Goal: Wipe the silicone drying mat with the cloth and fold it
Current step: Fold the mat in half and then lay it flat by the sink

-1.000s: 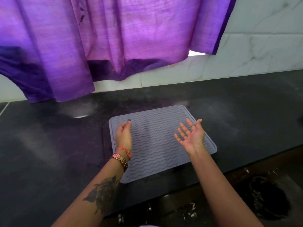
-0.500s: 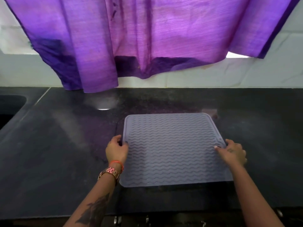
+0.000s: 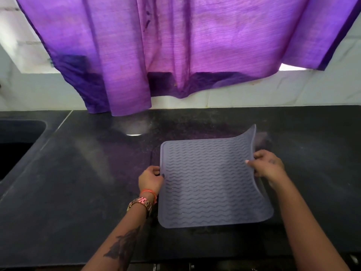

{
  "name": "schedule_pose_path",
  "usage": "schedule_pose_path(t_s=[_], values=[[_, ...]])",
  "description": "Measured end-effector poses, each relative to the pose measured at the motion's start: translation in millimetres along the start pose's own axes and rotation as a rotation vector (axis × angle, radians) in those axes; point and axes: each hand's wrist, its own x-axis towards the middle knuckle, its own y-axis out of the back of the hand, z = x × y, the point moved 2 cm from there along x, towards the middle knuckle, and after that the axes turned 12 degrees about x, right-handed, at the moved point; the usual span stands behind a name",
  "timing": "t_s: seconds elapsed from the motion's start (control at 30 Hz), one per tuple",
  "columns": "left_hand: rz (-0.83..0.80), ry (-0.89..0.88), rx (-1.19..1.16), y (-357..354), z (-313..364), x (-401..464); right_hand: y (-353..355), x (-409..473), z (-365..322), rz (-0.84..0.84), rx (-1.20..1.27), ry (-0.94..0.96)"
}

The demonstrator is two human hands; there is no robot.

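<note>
Presently, the left hand [image 3: 150,178] pinched the mat [image 3: 211,182]'s left edge and the right hand [image 3: 267,166] gripped its lifted right edge near the counter [image 3: 78,182]'s front edge; folding well likely required carrying that edge across, aligning both edges before pressing flat.

1. We are in a home kitchen: a polished black stone countertop [image 3: 78,182] fills the lower half of the frame.
2. At the far left edge we see a dark recessed sink basin [image 3: 17,141] set into that counter.
3. Behind it runs a white marble-look tiled wall [image 3: 273,94].
4. A thin purple fabric curtain [image 3: 175,45] hangs across the top, daylight glowing through it from a window.
</note>
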Motion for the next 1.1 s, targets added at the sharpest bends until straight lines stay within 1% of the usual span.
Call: schedule_pose_path(t_s=[0.03, 0.1, 0.27, 0.37, 0.47, 0.7, 0.83, 0.97, 1.1], values=[[-0.011, -0.012, 0.006, 1, -1, 0, -14, -4, -6, -0.048, 0.094, -0.007], [-0.042, -0.039, -0.008, 3, -4, 1, -42, -14, -18, -0.116, 0.187, -0.028], [-0.134, -0.072, -0.087, 4, -16, 0, -107, -37, -33, -0.315, 0.183, -0.039], [-0.163, -0.048, -0.154, 4, -22, 0, -138, -51, -36, -0.37, 0.175, -0.028], [-0.185, -0.021, -0.21, 5, -24, 1, -166, -62, -33, -0.39, 0.088, 0.02], [-0.165, -0.059, -0.161, 6, -26, 1, -208, -85, -15, -0.476, -0.173, 0.216], [-0.158, -0.022, -0.206, 3, -27, 5, -212, -89, -10, -0.428, -0.259, 0.316], [-0.122, 0.019, -0.204, 1, -26, 6, -214, -93, -7, -0.431, -0.311, 0.368], [-0.084, -0.002, -0.131, 5, -21, 4, -218, -98, -4, -0.399, -0.341, 0.363]])
